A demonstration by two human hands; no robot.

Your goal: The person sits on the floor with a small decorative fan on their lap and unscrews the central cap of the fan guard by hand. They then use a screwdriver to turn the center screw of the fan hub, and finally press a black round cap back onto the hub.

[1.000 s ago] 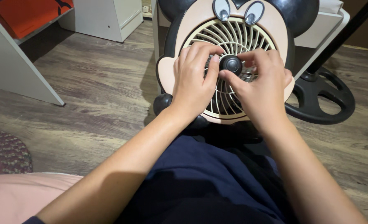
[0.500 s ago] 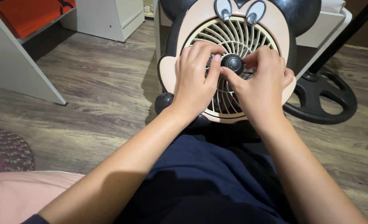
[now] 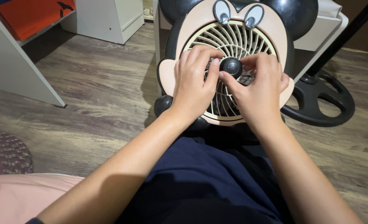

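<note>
- Grey-brown wood-plank flooring (image 3: 88,95) is filling the room around a person who is sitting with a cartoon-mouse-shaped table fan (image 3: 233,62) propped upright against dark navy trousers (image 3: 209,182) at the centre of the frame.
- At upper centre, the left hand (image 3: 194,85) is resting on the fan's cream slatted grille (image 3: 233,39), fingers curled, thumb and forefinger pinching the left side of the small round black knob (image 3: 231,66) at the grille's middle.
- Just right of it, the right hand (image 3: 258,89) is mirroring this, its thumb pressing the knob's lower right edge while the curled fingers are lying on the grille.
- Above the hands, the fan's two white oval eyes (image 3: 238,14) and black round ears are showing at the top edge.
- At right, a black round stand base (image 3: 325,103) with a slanting black pole is sitting on the floor just beside the fan.
- At upper left, white furniture panels (image 3: 18,70) are standing, with an orange sheet (image 3: 30,16) on a shelf.
- At lower left, a woven rug's edge (image 3: 3,151) and a pink cushion (image 3: 22,195) are showing.
</note>
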